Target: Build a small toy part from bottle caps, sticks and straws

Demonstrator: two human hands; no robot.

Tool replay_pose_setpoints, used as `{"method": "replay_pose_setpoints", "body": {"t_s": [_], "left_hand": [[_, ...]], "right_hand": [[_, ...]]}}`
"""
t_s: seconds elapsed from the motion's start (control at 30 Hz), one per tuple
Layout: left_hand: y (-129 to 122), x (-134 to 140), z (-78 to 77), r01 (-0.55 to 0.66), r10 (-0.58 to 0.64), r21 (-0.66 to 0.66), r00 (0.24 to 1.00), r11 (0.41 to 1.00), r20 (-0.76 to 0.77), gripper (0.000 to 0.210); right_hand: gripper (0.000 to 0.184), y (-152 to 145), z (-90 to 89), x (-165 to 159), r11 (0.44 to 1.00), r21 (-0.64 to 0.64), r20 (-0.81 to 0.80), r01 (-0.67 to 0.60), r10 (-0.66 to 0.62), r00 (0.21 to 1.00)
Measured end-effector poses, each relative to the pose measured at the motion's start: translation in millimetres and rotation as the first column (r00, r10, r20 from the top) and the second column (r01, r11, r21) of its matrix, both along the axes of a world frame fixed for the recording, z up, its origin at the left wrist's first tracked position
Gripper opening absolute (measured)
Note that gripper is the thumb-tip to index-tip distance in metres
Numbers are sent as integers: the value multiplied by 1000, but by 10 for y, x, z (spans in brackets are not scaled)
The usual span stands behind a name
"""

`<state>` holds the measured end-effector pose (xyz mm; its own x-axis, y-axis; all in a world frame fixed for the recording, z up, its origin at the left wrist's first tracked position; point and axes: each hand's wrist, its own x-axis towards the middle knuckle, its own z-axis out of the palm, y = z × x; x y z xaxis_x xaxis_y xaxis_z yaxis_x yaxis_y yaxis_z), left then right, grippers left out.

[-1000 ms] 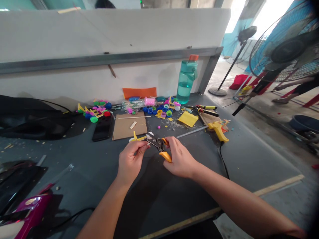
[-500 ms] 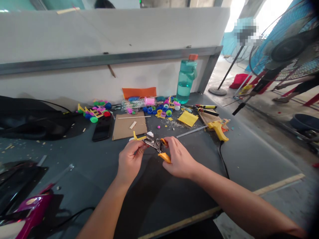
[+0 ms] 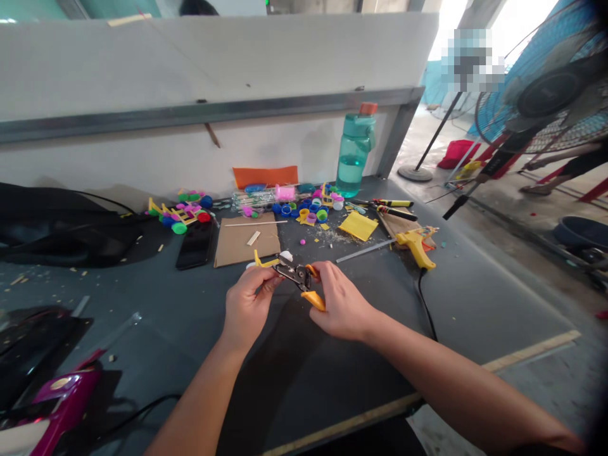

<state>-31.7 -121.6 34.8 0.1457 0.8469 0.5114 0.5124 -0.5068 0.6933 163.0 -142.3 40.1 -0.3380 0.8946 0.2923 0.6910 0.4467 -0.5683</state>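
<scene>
My right hand [image 3: 342, 303] is closed around the orange handles of a pair of pliers [image 3: 295, 273], which look like wire strippers. Their dark jaws point left, against a small craft piece [image 3: 266, 261] with yellow sticks and white round parts. My left hand [image 3: 249, 303] pinches that piece from below, its fingertips close to the jaws; part of the piece is hidden behind the fingers. Both hands are above the dark table. Just beyond them lies a cardboard square [image 3: 247, 244] with a thin stick and a short wooden bit on it.
Bottle caps [image 3: 311, 218], a teal water bottle [image 3: 351, 155] and a toy-like craft model [image 3: 183, 215] stand along the back. A yellow glue gun [image 3: 415, 246] lies right, its cord trailing forward. A phone [image 3: 194, 244] lies left; a magenta glue gun [image 3: 66, 399] sits front left.
</scene>
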Motion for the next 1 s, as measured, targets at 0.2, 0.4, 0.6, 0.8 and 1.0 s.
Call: {"method": "replay_pose_setpoints", "body": {"t_s": [0.2, 0.4, 0.6, 0.8, 1.0], "left_hand": [[3, -8, -10, 3, -3, -1, 1000, 1000, -4, 11], [0, -3, -17, 7, -7, -9, 1000, 1000, -7, 10], [-3, 15, -19, 7, -7, -7, 1000, 1000, 4, 9], [-1, 24, -27, -7, 7, -19, 1000, 1000, -1, 8], [16, 28, -45, -5, 5, -33, 1000, 999, 0, 12]], "right_hand": [[42, -20, 7, 8, 1000, -14, -1, -21, 21, 1000], [37, -45, 21, 8, 999, -44, 25, -11, 12, 1000], [33, -53, 43, 13, 999, -53, 92, 2, 2, 996], [29, -51, 72, 28, 997, -74, 153, 31, -19, 988], [29, -36, 85, 44, 995, -85, 209, 53, -34, 977]]}}
